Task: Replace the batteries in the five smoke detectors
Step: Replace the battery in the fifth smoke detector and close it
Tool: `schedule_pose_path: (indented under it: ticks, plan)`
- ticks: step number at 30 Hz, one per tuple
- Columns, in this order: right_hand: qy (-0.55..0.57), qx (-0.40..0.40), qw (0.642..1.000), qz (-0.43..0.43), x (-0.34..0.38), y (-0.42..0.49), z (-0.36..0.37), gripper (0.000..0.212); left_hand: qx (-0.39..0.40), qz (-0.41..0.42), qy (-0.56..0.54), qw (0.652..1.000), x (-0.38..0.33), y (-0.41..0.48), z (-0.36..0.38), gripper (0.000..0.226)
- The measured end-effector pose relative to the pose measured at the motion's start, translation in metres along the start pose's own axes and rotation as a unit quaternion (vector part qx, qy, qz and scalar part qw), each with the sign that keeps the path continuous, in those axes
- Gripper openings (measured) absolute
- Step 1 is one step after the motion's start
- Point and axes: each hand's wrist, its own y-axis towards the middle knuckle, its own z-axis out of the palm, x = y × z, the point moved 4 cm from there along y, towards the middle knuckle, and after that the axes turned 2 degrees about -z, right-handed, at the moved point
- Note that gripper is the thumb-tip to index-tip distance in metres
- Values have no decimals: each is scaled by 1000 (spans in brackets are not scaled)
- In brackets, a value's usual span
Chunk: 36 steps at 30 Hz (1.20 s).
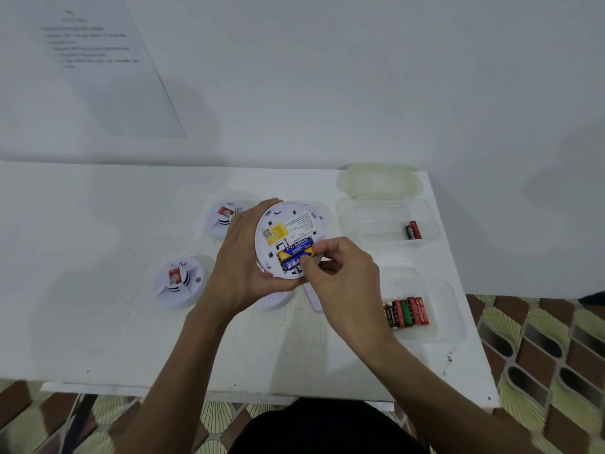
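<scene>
My left hand (237,257) grips a white smoke detector (288,226), its back tilted up toward me, above the white table (98,290). Its open battery bay holds two blue-and-yellow batteries (296,253). My right hand (340,273) pinches the right end of the upper battery with thumb and fingers. Two other detectors lie on the table, one (224,217) behind my left hand and one (178,283) to its left. Parts of more white detectors show under my hands.
A clear tray (435,329) at the right holds several red, green and dark batteries (407,312). A farther clear tray (370,221) holds two red-black batteries (413,230). A greenish lid (379,180) lies behind it. The table's right edge drops to a patterned floor.
</scene>
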Motion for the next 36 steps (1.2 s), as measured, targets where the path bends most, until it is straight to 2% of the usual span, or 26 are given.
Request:
schedule_pose_path:
  ticks: [4, 11, 17, 24, 29, 31, 36]
  plan:
    - [24, 12, 999, 30, 1, 5, 0, 10, -17, 15, 10, 1000, -3, 4, -1, 89]
    - [43, 68, 996, 33, 2, 6, 0, 11, -36, 25, -6, 999, 2, 3, -3, 90]
    - [-56, 12, 998, -39, 1, 0, -5, 17, -17, -14, 5, 1000, 12, -5, 4, 91]
    - [74, -21, 996, -46, -1, 0, -15, 13, -13, -8, -6, 1000, -1, -1, 12, 92]
    - [139, -25, 990, -28, -15, 6, -62, 13, 6, 5, -10, 1000, -8, 2, 22, 90]
    - [109, 0, 994, -7, -26, 9, -87, 9, 21, 3, -14, 1000, -10, 3, 27, 88]
    - [-65, 69, 992, 83, -76, 9, -118, 9, 37, -16, -12, 999, -9, 1, 40, 94]
